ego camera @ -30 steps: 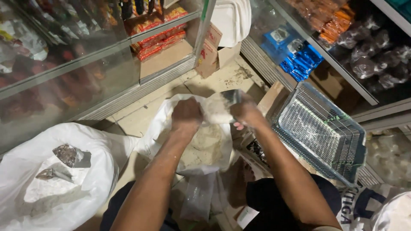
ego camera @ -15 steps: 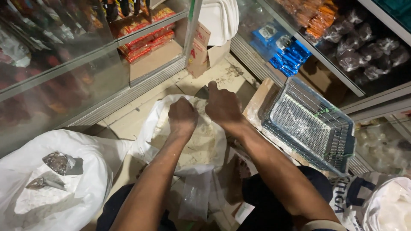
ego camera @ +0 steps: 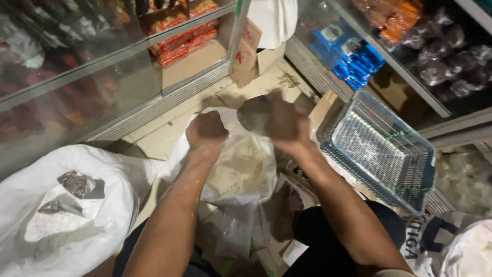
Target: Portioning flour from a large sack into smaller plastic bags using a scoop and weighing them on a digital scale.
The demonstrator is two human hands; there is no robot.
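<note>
Hands meet above an open white sack of pale flour (ego camera: 241,164) standing on the tiled floor between the person's knees. Left hand (ego camera: 206,132) is curled into a fist, fingers pressed together, gripping the sack's rim. Right hand (ego camera: 287,125) is blurred; it seems to hold a grey metal scoop (ego camera: 254,114), though its fingers cannot be told. Just right sits a wire basket (ego camera: 379,149); far left, another white sack (ego camera: 61,210) holding two scoops.
</note>
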